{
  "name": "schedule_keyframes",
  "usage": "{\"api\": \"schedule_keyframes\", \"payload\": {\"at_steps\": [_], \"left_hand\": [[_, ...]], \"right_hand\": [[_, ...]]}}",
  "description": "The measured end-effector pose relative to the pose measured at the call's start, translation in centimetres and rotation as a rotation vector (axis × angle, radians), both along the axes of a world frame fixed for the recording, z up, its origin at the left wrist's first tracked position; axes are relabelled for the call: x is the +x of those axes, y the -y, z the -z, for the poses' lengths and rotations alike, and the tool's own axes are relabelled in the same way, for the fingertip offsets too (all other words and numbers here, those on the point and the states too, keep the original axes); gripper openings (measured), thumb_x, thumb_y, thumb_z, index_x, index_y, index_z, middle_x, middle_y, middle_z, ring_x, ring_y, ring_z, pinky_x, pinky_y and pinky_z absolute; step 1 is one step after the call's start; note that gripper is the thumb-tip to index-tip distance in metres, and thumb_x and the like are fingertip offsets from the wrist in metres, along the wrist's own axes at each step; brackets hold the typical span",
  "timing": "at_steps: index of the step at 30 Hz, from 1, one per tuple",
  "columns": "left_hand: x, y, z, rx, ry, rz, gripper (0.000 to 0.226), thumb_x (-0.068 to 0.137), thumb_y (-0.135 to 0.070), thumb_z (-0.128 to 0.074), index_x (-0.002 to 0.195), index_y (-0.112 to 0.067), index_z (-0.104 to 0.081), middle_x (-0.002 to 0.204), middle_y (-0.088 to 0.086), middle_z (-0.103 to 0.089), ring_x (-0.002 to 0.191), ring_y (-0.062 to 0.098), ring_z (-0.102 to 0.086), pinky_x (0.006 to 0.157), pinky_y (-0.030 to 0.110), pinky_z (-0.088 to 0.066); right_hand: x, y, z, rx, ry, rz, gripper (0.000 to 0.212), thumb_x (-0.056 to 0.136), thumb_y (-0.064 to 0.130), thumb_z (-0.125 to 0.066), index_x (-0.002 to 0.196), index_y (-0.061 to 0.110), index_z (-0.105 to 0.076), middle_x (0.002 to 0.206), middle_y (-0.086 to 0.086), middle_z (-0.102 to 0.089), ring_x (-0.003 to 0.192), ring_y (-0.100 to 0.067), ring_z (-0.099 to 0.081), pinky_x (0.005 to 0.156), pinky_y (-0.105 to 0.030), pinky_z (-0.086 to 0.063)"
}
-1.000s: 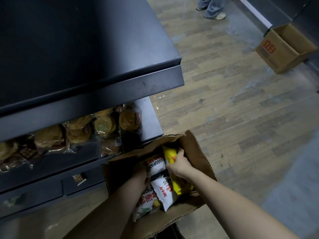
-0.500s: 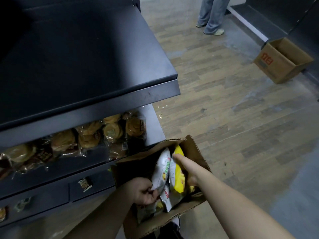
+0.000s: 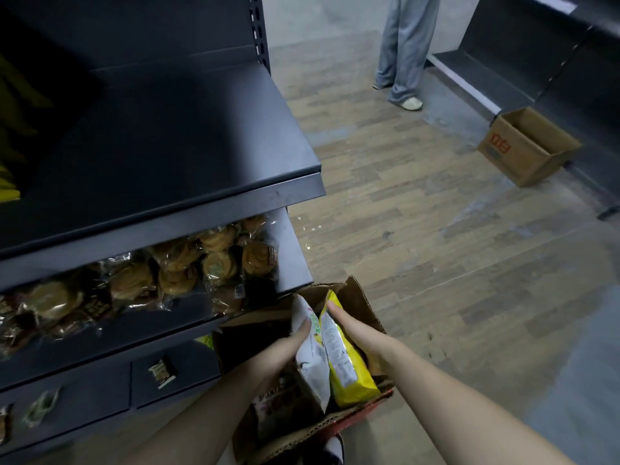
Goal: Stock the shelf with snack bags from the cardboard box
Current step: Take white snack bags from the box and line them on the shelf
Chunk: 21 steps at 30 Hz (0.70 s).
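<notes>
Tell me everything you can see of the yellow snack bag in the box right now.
The glossy yellow plastic snack bag stands on edge, tilted, in the open brown cardboard box. Small print covers its visible face, too small to read. It looks puffed and sealed. The right hand presses its right side with straight fingers; its left side lies against a white snack bag.

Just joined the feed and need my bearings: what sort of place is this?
Probably a shop aisle mid-restock: dark metal shelving, wrapped pastries on one of its lower tiers, and an open cardboard box of snack bags beside it.
</notes>
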State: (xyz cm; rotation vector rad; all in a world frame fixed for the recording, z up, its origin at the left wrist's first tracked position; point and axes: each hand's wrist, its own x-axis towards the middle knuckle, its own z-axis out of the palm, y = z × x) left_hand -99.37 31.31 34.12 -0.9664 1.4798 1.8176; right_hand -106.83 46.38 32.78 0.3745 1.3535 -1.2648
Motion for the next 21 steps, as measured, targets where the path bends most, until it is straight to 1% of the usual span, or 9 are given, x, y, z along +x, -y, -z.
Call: {"api": "schedule_keyframes", "payload": {"at_steps": [2, 4, 7, 10, 13, 15, 18, 19, 21], "left_hand": [[0.6, -0.3, -1.2, -0.107, -0.072, 0.066, 0.083, 0.078, -0.063, -0.056, 0.139, -0.009, -0.041, 0.127, 0.002, -0.058, 0.119, 0.018, -0.055, 0.11, 0.038, -0.038], [0.9, -0.6, -1.8, -0.085, -0.119, -0.016, 0.099, 0.073, -0.062, -0.063, 0.147, -0.014, -0.019, 0.14, 0.004, -0.046, 0.125, 0.021, -0.05, 0.108, 0.042, -0.039], [1.7, -1.0, -3.0, -0.025, -0.17, -0.106, 0.111, 0.065, -0.064, -0.07, 0.149, -0.024, -0.01, 0.14, 0.002, -0.045, 0.12, 0.023, -0.054, 0.099, 0.048, -0.046], [2.6, -0.8, -4.1, 0.023, -0.191, -0.159, 0.103, 0.063, -0.057, -0.068, 0.146, -0.027, -0.016, 0.131, -0.001, -0.052, 0.111, 0.02, -0.06, 0.093, 0.044, -0.051], [3.6, -0.7, -5.7, 0.049, -0.242, -0.155, 0.081, 0.062, -0.058, -0.071, 0.131, -0.037, -0.035, 0.125, -0.004, -0.061, 0.107, 0.021, -0.064, 0.09, 0.047, -0.052], [4.2, -0.4, -7.1, -0.007, -0.293, -0.119, 0.073, 0.059, -0.062, -0.072, 0.123, -0.041, -0.043, 0.117, -0.009, -0.066, 0.103, 0.018, -0.067, 0.086, 0.044, -0.054], [5.1, 0.6, -9.3, 0.031, -0.263, -0.053, 0.063, 0.064, -0.062, -0.074, 0.118, -0.039, -0.05, 0.109, -0.008, -0.071, 0.097, 0.018, -0.07, 0.073, 0.036, -0.058], [5.2, 0.9, -9.9, 0.025, -0.248, -0.027, 0.063, 0.066, -0.062, -0.073, 0.119, -0.037, -0.052, 0.11, -0.006, -0.071, 0.098, 0.018, -0.069, 0.075, 0.036, -0.057], [5.2, 1.3, -10.9, -0.051, -0.244, -0.08, 0.07, 0.067, -0.061, -0.072, 0.124, -0.024, -0.057, 0.115, -0.002, -0.068, 0.102, 0.017, -0.067, 0.079, 0.03, -0.054]], "right_hand": [[0.1, 0.3, -1.4, -0.007, -0.014, 0.038, 0.083, 0.076, 0.081, -0.044, 0.125, 0.017, -0.063, 0.12, -0.012, -0.067, 0.112, -0.028, -0.063, 0.105, -0.045, -0.044], [0.0, 0.7, -2.8, 0.009, -0.03, 0.105, 0.082, 0.082, 0.078, -0.038, 0.126, 0.013, -0.062, 0.119, -0.016, -0.067, 0.111, -0.03, -0.063, 0.104, -0.046, -0.045], [0.3, 1.1, -5.1, -0.025, -0.064, 0.101, 0.079, 0.084, 0.075, -0.039, 0.126, 0.012, -0.062, 0.12, -0.016, -0.066, 0.112, -0.031, -0.063, 0.105, -0.045, -0.044], [0.8, 1.2, -7.7, -0.093, -0.073, 0.012, 0.078, 0.08, 0.076, -0.047, 0.123, 0.013, -0.065, 0.12, -0.015, -0.067, 0.114, -0.03, -0.062, 0.106, -0.044, -0.043], [1.0, 1.2, -9.6, -0.171, -0.071, -0.013, 0.072, 0.08, 0.071, -0.054, 0.123, 0.014, -0.065, 0.121, -0.016, -0.066, 0.115, -0.031, -0.062, 0.106, -0.045, -0.043], [1.2, 1.6, -10.6, -0.223, -0.102, -0.043, 0.07, 0.081, 0.068, -0.058, 0.123, 0.013, -0.065, 0.122, -0.016, -0.065, 0.115, -0.031, -0.062, 0.106, -0.045, -0.043], [1.5, 2.7, -11.8, -0.231, -0.242, -0.093, 0.068, 0.078, 0.066, -0.062, 0.12, 0.013, -0.067, 0.118, -0.015, -0.068, 0.111, -0.03, -0.064, 0.103, -0.045, -0.046], [1.7, 3.1, -12.1, -0.223, -0.301, -0.099, 0.068, 0.076, 0.067, -0.063, 0.118, 0.014, -0.068, 0.114, -0.013, -0.07, 0.108, -0.028, -0.066, 0.101, -0.043, -0.048], [2.3, 3.9, -12.9, -0.19, -0.425, -0.157, 0.068, 0.071, 0.072, -0.06, 0.114, 0.02, -0.068, 0.106, -0.001, -0.074, 0.1, -0.017, -0.07, 0.089, -0.032, -0.055]]}}
